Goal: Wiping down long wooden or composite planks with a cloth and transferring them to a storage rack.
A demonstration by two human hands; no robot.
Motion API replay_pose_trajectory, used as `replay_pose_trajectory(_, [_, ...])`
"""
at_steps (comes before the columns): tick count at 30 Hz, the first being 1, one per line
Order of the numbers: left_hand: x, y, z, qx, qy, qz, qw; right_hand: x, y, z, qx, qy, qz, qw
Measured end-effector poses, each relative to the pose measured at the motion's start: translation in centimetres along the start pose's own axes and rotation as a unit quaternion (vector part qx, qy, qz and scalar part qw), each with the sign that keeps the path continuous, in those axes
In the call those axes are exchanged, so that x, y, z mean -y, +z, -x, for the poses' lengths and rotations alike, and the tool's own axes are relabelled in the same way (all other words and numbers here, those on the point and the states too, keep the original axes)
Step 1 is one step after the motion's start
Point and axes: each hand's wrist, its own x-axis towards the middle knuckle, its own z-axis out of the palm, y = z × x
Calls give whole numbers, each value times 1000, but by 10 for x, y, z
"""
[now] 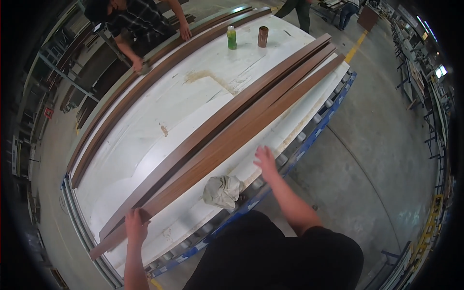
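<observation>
Several long brown wood-look planks [232,140] lie side by side along the near part of the white tabletop [159,130]. My left hand [137,226] is closed over the near plank close to its left end, thumb toward its near edge. Out over the near strip of the table, my right hand [265,159] has its fingers apart and holds nothing; it is a little short of the planks. A crumpled pale grey cloth [222,191] rests between my two hands at the table's near edge.
Across the table a person in a checked shirt [142,24] works at other long brown planks [159,67]. A green bottle [232,38] and a brown can [262,36] stand at the far side. Rollers and a blue rail [314,140] line the near edge.
</observation>
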Motion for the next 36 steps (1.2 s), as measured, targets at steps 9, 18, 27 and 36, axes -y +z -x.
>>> replay_pose_trajectory(9, [73, 50, 65, 70, -92, -52, 992, 65, 30, -132, -137, -125, -85, 979])
replay_pose_trajectory(18, [105, 88, 7, 36, -122, -34, 991, 97, 64, -165, -98, -100, 2, 990])
replay_pose_trajectory(27, [138, 142, -31, 114, -131, -147, 974, 98, 56, -195, -97, 14, 430, 898])
replay_pose_trajectory(36, [10, 144, -109, 66, -63, 49, 995, 72, 75, -194, -214, 15, 238, 947])
